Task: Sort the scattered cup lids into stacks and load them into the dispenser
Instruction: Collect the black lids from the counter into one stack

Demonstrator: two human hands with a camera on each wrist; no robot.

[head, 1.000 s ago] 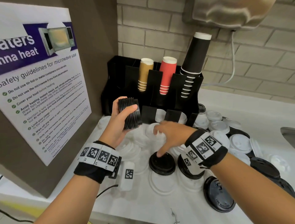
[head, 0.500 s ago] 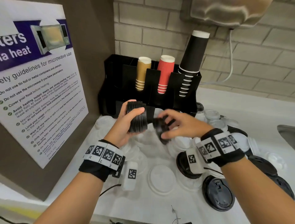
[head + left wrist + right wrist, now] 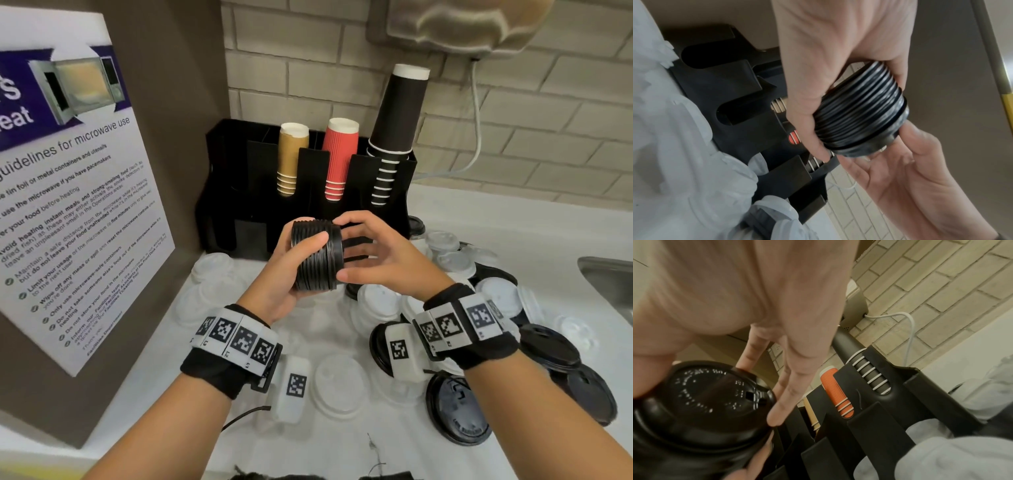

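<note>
The black lid lifted off the desk (image 3: pixel 342 455) half a second before now capped the stack (image 3: pixel 317 255) clamped in the left hand (image 3: pixel 291 267), the right hand (image 3: pixel 383 260) flat-fingered against it; dispenser (image 3: pixel 236 192) loading remained.

Cup dispenser (image 3: pixel 308 192) stands at the counter's (image 3: pixel 513 236) back edge; loose lids (image 3: pixel 339 383) lie before it, sink (image 3: pixel 609 281) at right.

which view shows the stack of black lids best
The left wrist view: the stack of black lids is close, with each rim countable, gripped by the left hand. The head view shows the stack smaller, between both hands. The right wrist view shows only the end lid's face under the right hand.
</note>
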